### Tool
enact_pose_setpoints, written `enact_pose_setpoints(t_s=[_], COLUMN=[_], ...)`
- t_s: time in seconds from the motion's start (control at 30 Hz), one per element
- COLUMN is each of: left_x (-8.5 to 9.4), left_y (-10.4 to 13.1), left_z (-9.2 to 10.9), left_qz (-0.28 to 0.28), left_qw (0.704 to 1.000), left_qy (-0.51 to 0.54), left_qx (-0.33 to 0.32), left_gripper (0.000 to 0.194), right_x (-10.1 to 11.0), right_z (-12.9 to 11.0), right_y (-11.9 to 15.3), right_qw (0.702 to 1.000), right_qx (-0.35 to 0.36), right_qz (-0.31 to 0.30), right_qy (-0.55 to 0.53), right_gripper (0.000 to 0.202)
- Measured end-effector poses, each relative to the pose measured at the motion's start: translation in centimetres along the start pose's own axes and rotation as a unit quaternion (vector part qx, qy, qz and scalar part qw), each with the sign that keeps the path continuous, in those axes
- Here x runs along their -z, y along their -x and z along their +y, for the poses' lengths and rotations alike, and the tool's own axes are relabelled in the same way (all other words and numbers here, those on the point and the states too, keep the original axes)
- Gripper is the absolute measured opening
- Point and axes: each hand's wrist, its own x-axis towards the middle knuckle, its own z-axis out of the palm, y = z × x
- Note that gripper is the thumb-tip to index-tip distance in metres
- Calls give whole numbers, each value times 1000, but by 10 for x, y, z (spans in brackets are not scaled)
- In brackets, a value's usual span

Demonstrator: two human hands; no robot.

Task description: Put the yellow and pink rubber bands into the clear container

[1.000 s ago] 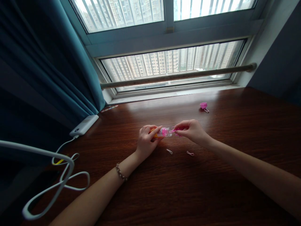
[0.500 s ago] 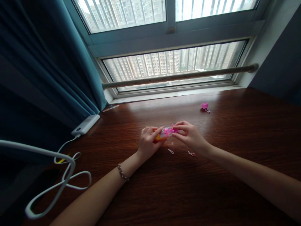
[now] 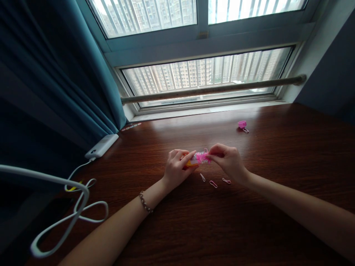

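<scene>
Head view: both hands (image 3: 177, 168) grip clear plastic tube (image 3: 197, 158).

The dark brown wooden table (image 3: 249, 207) looks smooth and glossy. The small clear plastic bottle (image 3: 197, 158) shines. The teal cloth curtain (image 3: 55, 74) appears matt.

Bare forearms, no sleeves; braided bead bracelet (image 3: 145, 203) on left wrist; hands ungloved.

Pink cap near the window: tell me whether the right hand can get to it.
Probably yes. The small pink plastic cap lies on bare wooden table beyond the right hand, nothing between, though that hand now grips the small clear tube.
</scene>
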Motion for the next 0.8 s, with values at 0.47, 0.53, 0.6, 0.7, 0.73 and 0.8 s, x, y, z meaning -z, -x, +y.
enact_pose_setpoints(t_s=[0.47,0.53,0.6,0.7,0.73,0.8], left_x=[1,1,1,1,1,2], left_y=[-1,0,-1,-2,-3,-3], left_z=[1,1,1,2,3,3], left_qz=[16,14,11,14,17,28], left_qw=[1000,1000,1000,1000,999,999], left_qy=[-3,-2,-1,1,1,6], left_qx=[12,18,23,28,31,43], left_gripper=[42,43,44,44,43,41], right_x=[-2,-1,2,7,8,11], right_z=[0,0,-1,-5,-6,-5], right_y=[0,-2,-4,-6,-7,-9], right_qw=[971,974,983,993,994,997], right_qx=[70,74,77,77,75,57], right_qz=[-162,-155,-110,-45,-27,9], right_qy=[162,149,127,83,69,58], right_gripper=[31,30,25,16,15,18])
